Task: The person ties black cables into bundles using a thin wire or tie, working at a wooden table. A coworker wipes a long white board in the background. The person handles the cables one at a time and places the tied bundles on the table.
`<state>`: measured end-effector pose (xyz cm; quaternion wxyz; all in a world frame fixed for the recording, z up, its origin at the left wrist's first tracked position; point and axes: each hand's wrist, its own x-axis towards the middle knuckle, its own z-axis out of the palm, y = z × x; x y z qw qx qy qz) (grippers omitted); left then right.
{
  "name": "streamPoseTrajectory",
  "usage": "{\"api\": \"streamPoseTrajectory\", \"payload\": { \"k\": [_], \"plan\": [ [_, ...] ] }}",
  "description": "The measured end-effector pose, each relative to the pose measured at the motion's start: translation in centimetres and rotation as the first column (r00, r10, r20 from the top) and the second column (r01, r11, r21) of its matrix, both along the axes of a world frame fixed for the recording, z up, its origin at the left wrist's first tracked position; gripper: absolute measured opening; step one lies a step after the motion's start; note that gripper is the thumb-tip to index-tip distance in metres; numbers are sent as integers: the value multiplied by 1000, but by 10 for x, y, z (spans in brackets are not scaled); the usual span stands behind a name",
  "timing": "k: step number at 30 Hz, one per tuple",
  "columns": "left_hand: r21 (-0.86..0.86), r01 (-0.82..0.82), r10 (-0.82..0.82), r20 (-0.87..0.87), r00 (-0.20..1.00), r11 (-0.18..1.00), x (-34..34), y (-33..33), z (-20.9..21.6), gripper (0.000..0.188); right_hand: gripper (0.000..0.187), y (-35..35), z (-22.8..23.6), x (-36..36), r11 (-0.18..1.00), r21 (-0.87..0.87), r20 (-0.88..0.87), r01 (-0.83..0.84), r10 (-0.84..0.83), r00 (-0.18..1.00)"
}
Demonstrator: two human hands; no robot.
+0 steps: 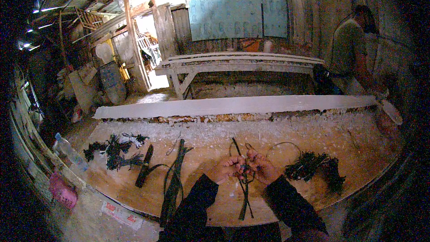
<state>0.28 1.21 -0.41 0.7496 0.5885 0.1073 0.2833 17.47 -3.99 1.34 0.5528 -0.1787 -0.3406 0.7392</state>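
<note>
Pink plastic object (62, 191) sits far L, then a clear plastic bottle (69, 153) by the brown wooden tabletop's (268, 204) edge, a tangled bundle of thin black strips (118, 151), a short, flat dark strip (144, 170) & a long, flat dark strip (171, 197). Approx. centre, the left hand (227, 170) and right hand (264, 169), close together over the tabletop, pinch narrow, dark, rubbery-looking strips (243, 210) abt. mid-length; prob. light, soft, bendy & not fragile, best gripped nr. the crossing, tho exact fingertip contact can't be told. Just R of them lies a bushy black heap of strips (313, 168).
</note>
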Motion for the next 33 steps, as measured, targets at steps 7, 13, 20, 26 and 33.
{"api": "streamPoseTrajectory", "payload": {
  "k": [7, 13, 20, 26, 33],
  "plan": [
    [52, 53, -57, 91, 994, 997, 1, 3, -8, 28, 22, -2, -2, 2, 1000, -21, 46, 21, -20, 999],
    [-192, -37, 97, 316, 944, 981, 7, 0, -7, 31, 15, 3, 2, 1, 985, 108, 165, 135, -151, 975],
    [26, -293, 293, 6, 956, 956, 11, 0, -1, 27, 14, 1, 6, -4, 980, 39, 185, 196, -200, 962],
    [91, -372, 376, -32, 926, 924, 13, 5, -10, 21, 14, 1, 8, -11, 971, 97, 217, 217, -234, 948],
    [121, -429, 434, -18, 901, 895, 15, 6, -14, 19, 13, 1, 0, -14, 945, 235, 315, 229, -297, 902]
  ]
}}
